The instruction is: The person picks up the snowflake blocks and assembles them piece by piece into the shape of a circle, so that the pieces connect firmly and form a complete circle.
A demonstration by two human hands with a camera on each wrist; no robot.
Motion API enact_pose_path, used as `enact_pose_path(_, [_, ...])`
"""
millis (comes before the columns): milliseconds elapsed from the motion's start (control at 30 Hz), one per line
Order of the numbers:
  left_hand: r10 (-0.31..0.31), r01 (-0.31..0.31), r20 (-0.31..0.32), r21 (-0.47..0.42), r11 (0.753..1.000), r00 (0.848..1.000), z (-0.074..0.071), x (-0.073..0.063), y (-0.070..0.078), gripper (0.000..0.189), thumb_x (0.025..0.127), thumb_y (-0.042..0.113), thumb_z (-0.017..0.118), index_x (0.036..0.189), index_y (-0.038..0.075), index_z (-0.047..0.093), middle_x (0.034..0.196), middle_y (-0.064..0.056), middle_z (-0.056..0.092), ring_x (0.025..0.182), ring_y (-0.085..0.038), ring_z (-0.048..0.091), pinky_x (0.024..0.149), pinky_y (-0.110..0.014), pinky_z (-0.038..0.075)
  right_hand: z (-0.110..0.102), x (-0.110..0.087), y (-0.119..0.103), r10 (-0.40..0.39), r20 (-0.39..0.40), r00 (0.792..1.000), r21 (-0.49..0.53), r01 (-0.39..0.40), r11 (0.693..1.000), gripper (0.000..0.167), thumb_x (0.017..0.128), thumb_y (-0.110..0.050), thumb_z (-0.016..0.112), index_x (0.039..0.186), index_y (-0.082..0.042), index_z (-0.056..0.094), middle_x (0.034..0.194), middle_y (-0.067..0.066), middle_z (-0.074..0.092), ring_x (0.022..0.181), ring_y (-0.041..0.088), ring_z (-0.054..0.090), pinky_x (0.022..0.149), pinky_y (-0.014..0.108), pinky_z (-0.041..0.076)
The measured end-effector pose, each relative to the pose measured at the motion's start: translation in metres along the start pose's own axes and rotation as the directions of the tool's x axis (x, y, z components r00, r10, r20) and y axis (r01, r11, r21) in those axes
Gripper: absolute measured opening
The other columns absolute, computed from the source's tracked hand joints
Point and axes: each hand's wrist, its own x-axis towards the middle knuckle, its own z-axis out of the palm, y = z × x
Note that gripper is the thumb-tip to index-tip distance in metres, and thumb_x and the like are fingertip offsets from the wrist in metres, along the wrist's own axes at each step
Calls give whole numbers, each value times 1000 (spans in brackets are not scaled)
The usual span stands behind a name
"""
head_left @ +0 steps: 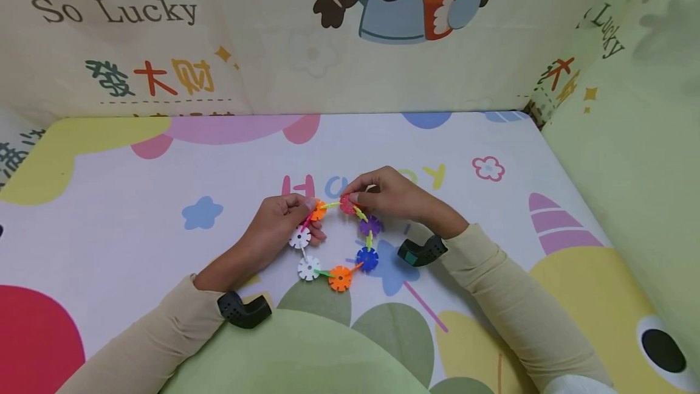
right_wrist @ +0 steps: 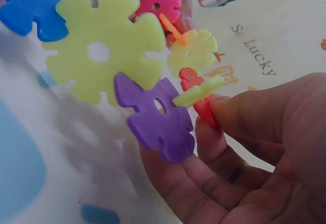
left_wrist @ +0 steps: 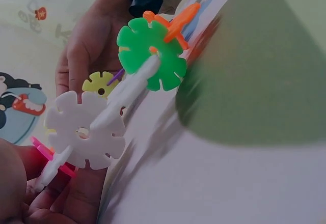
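A closed ring of notched plastic snowflake discs is held up between both hands. My left hand [head_left: 276, 221] pinches it at the upper left, by the orange disc [head_left: 319, 210]. Thumb and forefinger of my right hand [head_left: 391, 193] pinch the red disc [right_wrist: 205, 113] at the ring's top. Between the hands runs a yellow-green disc [head_left: 330, 205], seen edge-on. Down the right side hang a purple disc [right_wrist: 173, 130] and a blue disc [head_left: 367, 258]. Another orange disc [head_left: 340, 279] is at the bottom, with a green disc [left_wrist: 135, 38] and white discs [left_wrist: 65, 119] up the left.
The table [head_left: 142, 248] has a printed cover with cartoon shapes and letters. A patterned cloth [head_left: 262, 35] hangs behind it, and a pale green one [head_left: 629, 151] stands along the right edge. Black bands [head_left: 244, 311] sit on both wrists.
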Motion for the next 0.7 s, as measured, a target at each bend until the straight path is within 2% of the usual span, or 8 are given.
enact_pose_path(233, [-8, 8, -2, -5, 1000, 1000, 0, 0, 1, 37, 99, 32, 59, 102, -5, 57, 87, -20, 65, 74, -31, 71, 75, -34, 58, 2, 0, 0, -13, -33, 999, 2, 13, 1000, 18, 96, -6, 60, 109, -3, 72, 81, 7, 64, 69, 21, 56, 62, 27, 49])
enact_pose_path(700, [7, -7, -12, 2, 1000, 1000, 1, 1, -1, 33, 99, 28, 58, 102, -5, 58, 85, -20, 65, 70, -30, 70, 72, -34, 58, 2, 0, -2, 39, -34, 999, 5, -39, 999, 18, 96, -10, 61, 108, -4, 73, 85, 7, 66, 72, 21, 58, 66, 29, 51])
